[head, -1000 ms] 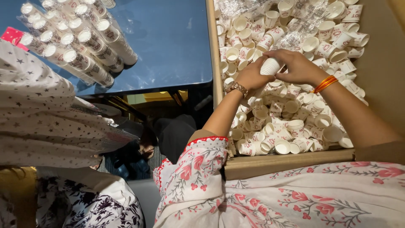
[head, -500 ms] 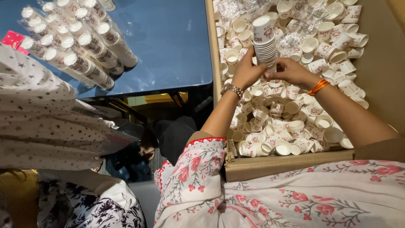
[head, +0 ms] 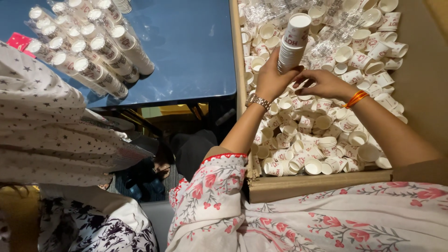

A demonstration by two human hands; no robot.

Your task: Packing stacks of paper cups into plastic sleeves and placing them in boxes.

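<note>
While the left hand (head: 273,79) still clasps the cup stack (head: 293,42), now taller, the right hand (head: 322,84) pinches its base.

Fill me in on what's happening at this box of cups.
A person leans over a cardboard box full of loose white paper cups. The left hand grips a nested stack of cups near its bottom, tilted up over the box, while the right hand touches the stack's base. On the blue table beside the box lie wrapped sleeves of stacked cups. Another person in star-print cloth sits alongside.
</note>
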